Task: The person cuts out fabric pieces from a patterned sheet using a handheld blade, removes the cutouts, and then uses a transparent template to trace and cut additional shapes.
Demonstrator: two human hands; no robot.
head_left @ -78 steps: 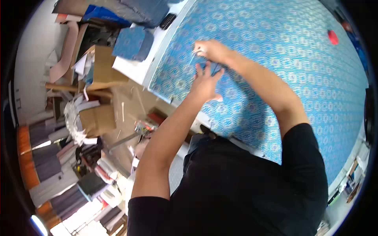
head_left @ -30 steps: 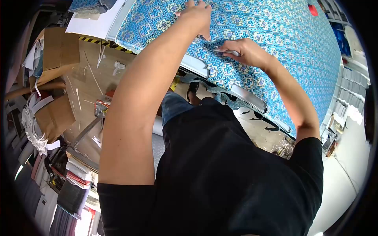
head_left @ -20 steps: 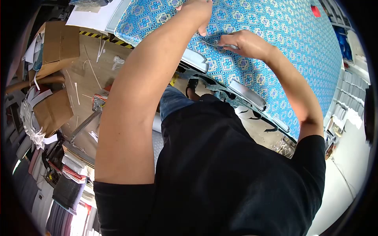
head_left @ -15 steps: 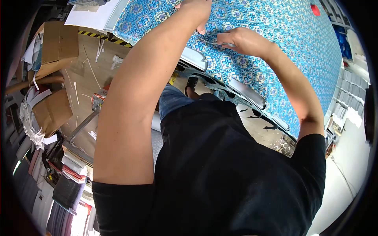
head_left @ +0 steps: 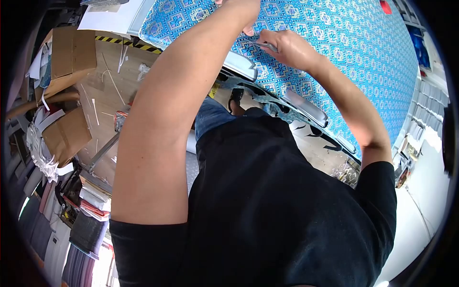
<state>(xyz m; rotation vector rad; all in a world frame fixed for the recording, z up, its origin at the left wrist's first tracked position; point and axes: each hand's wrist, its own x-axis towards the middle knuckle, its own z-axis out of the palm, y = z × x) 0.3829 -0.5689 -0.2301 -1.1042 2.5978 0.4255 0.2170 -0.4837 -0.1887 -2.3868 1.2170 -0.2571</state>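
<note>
My right hand [head_left: 292, 49] is closed around a slim silver metal tool [head_left: 268, 46], its thin end pointing left over blue patterned fabric [head_left: 325, 28]. The tool's exact kind is hard to make out. Close by on the left, my left hand [head_left: 245, 14] rests on the same fabric, partly cut off by the top edge of the view. Its visible fingertips are apart, and I see nothing held in it. The fabric spreads over a wide table and reaches its near edge. Silver rounded bars [head_left: 307, 108] lie along that edge.
Cardboard boxes [head_left: 71, 62] with scraps stand on the floor at left, near strips of offcuts. Yellow-black tape [head_left: 143, 46] marks the table's left side. White sheets [head_left: 107, 21] lie at the top left. A red piece [head_left: 386, 6] sits on the fabric's far right.
My right hand has moved slightly up and left, bringing the tool closer to my left hand. The left hand has shifted slightly right; the whole view has moved a little.
</note>
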